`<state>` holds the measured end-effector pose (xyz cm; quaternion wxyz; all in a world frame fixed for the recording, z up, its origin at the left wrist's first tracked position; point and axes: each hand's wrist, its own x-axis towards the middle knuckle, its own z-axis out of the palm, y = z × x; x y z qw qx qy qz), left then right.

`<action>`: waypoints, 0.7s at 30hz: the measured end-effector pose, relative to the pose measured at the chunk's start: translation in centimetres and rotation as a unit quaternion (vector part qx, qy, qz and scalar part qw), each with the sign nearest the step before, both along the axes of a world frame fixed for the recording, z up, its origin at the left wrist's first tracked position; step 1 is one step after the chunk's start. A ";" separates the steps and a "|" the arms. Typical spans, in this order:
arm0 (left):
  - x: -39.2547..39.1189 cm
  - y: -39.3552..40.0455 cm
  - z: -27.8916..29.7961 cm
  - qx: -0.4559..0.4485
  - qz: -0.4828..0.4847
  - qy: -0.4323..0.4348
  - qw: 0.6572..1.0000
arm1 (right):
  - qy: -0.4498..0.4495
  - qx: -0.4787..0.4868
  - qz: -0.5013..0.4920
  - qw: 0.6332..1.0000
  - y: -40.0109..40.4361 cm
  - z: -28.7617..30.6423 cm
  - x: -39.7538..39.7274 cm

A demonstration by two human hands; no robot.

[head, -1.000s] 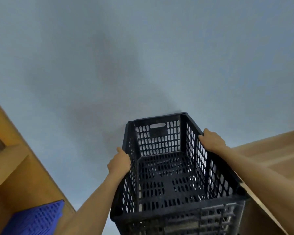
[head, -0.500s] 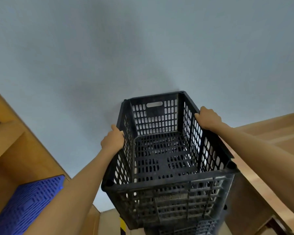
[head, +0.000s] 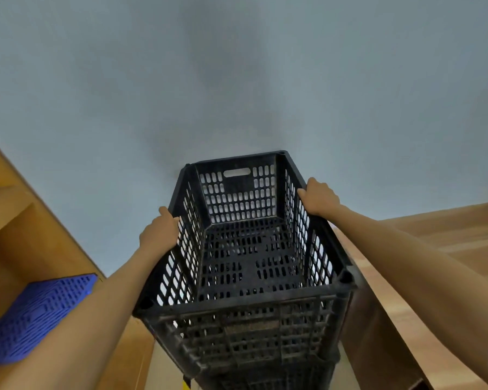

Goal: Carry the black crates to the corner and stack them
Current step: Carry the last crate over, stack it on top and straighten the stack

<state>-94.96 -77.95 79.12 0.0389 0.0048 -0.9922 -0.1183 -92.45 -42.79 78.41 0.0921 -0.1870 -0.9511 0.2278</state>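
Both hands are clamping the long rims of the black crate, one on each side, and that is what is keeping the open box level while it is up against the wall. Left hand, just left of centre in the frame, is curling its fingers over the left rim with the thumb lying along the outside. Right hand, slightly higher and right of centre, is wrapping the right rim the same way, knuckles toward the camera. Gripping near the far end, I judge, is giving the person control over where the far wall of the crate lands against the grey wall.

The held crate is filling the lower centre of the frame, its open top facing the camera and its handle slot showing near the far end. Directly beneath it, at the bottom edge, another black crate is showing; whether the two are already touching cannot be told. The person seems to be lining the upper one up over the lower one so that the corners meet.

Wooden shelving is standing at the left, with a blue crate lying in the lower left. Wooden boards are running along the right side.
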 end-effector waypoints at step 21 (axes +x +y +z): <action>8.3 2.4 -1.4 -0.116 0.063 0.048 0.990 | 0.062 -0.195 0.058 0.977 3.2 -1.3 -0.9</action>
